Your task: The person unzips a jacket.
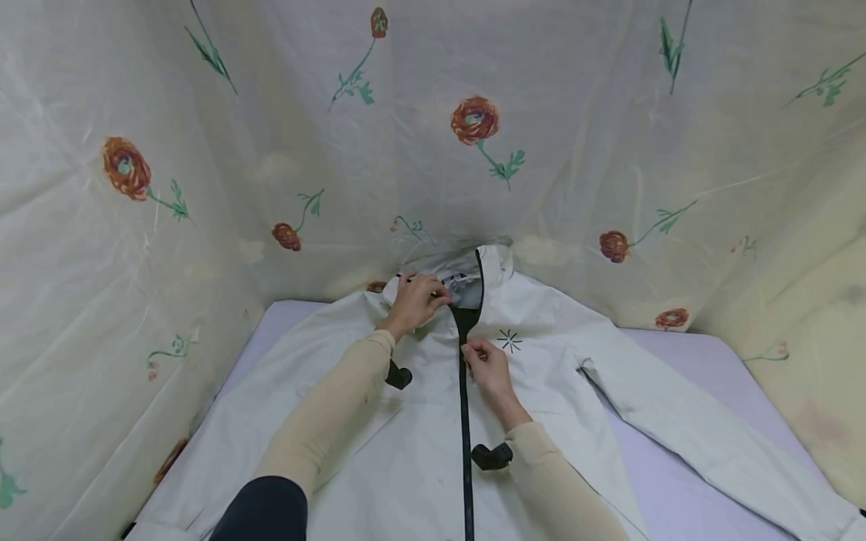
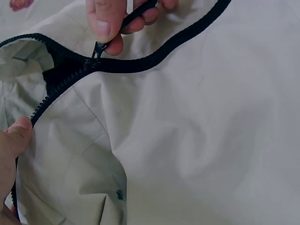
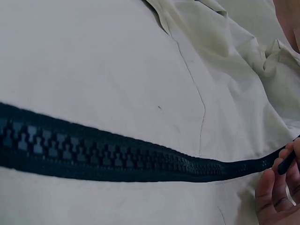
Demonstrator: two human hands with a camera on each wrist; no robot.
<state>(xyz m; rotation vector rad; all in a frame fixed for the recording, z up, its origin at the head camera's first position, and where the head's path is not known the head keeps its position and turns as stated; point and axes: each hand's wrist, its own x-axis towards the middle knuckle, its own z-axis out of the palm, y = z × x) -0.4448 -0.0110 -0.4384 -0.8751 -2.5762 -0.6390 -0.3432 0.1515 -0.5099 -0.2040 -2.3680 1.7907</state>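
Observation:
A white jacket [image 1: 419, 443] lies spread out, front up, its black zipper [image 1: 465, 421] closed along the body and parted at the neck. My right hand [image 1: 489, 372] pinches the black zipper pull [image 2: 104, 46] just below the opening. In the right wrist view the pull's end [image 3: 287, 163] pokes out between the fingers. My left hand [image 1: 416, 300] grips the left collar edge; in the left wrist view its thumb [image 2: 21, 127] presses on the toothed zipper edge. Inside the neck, grey lining [image 1: 467, 289] shows.
The jacket rests on a pale lilac surface [image 1: 666, 361]. Flower-printed sheeting [image 1: 419, 173] rises behind and at both sides. One sleeve [image 1: 710, 443] stretches to the lower right. Black heart-shaped patches [image 1: 492, 456] and a black star mark [image 1: 510, 341] are on the jacket's front.

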